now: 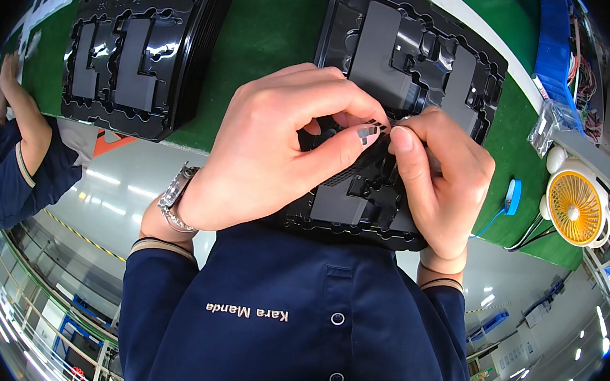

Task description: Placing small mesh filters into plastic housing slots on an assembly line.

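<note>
Both my hands meet over a black plastic tray [395,230] that holds dark grey flat L-shaped parts [375,49]. My left hand [281,135], with a metal watch [174,196] at the wrist, is closed in a pinch. A black part with a finely textured face [347,171] shows beneath its thumb and seems to be held there. My right hand [444,169] pinches with thumb and forefinger right beside the left fingertips. Whatever small thing lies between the right fingertips is too hidden to make out.
A stack of similar black trays [129,98] stands to the left on the green table [261,22]. At the right are a small yellow-and-white fan [575,204], a blue ring-shaped item [511,197] with a cord, clear plastic bags [543,130] and a blue bin [559,60]. Another person's arm [25,107] reaches in far left.
</note>
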A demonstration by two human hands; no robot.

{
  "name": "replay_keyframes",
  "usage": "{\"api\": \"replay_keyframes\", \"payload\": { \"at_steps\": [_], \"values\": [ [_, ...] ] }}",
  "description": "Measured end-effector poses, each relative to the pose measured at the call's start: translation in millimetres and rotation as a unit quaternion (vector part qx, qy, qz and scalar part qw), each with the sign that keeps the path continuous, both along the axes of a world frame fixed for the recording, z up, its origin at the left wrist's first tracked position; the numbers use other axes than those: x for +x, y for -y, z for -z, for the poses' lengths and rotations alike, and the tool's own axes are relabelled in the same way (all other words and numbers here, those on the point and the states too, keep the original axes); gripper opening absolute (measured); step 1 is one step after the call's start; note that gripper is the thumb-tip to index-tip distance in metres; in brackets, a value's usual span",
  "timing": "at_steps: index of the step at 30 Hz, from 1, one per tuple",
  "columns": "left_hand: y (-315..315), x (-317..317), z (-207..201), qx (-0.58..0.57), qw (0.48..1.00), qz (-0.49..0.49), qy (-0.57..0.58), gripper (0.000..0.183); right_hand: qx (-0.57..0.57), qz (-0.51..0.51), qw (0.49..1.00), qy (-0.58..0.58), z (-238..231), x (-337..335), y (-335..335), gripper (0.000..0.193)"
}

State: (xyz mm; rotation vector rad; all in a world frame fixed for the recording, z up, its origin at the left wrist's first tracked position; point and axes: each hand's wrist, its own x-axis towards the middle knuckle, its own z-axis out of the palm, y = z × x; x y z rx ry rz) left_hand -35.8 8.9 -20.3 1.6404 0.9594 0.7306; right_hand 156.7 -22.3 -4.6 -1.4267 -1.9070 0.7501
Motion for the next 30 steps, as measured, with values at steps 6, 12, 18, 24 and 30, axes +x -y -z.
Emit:
{"api": "replay_keyframes", "payload": {
  "at_steps": [6, 12, 18, 24, 30],
  "values": [
    [1.6, 0.5, 0.8, -0.010, 1.000, -0.003, 0.015, 0.009, 0.008, -0.001, 1.000, -0.002, 0.0, -1.4, -0.5, 0.009],
    [3.1, 1.9, 1.1, -0.046, 0.999, -0.001, 0.018, 0.009, 0.055, -0.017, 0.998, 0.017, 2.0, 1.8, -2.6, 0.012],
    [2.4, 0.3, -2.4, -0.048, 0.999, 0.005, 0.001, 0.012, 0.004, -0.034, 0.999, -0.028, -0.5, 1.8, -0.7, 0.012],
    [2.3, 0.3, -2.1, -0.045, 0.999, 0.009, -0.001, 0.012, -0.017, -0.044, 0.998, -0.036, 1.1, 1.5, -0.5, 0.011],
    [2.8, 0.5, -2.0, -0.022, 1.000, 0.004, -0.021, 0.011, -0.011, -0.040, 0.999, -0.024, 1.0, -0.2, -0.2, 0.010]
  ]
}}
